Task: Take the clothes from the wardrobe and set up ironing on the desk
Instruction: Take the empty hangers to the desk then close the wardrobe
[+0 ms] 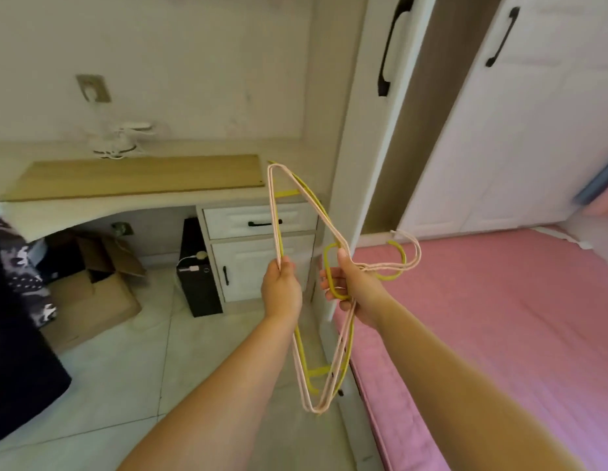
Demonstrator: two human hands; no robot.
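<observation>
I hold a bundle of empty clothes hangers, pale pink hangers (pixel 274 212) and a yellow hanger (pixel 315 202), upright in front of me. My left hand (pixel 281 289) grips the straight bottom bars. My right hand (pixel 351 289) grips the necks near the hooks, which point right over the bed. The desk (pixel 133 176) stands at the left against the wall, with a wooden top. The white wardrobe (pixel 533 130) is at the right, one door (pixel 374 124) ajar. Dark and patterned clothes (pixel 14 300) lie at the left edge.
A white drawer cabinet (pixel 262 253) sits under the desk's right end, with a black computer tower (pixel 197 270) and an open cardboard box (pixel 92 287) beside it. A small white fan (pixel 116 141) stands on the desk. A pink bed (pixel 482 334) fills the right side.
</observation>
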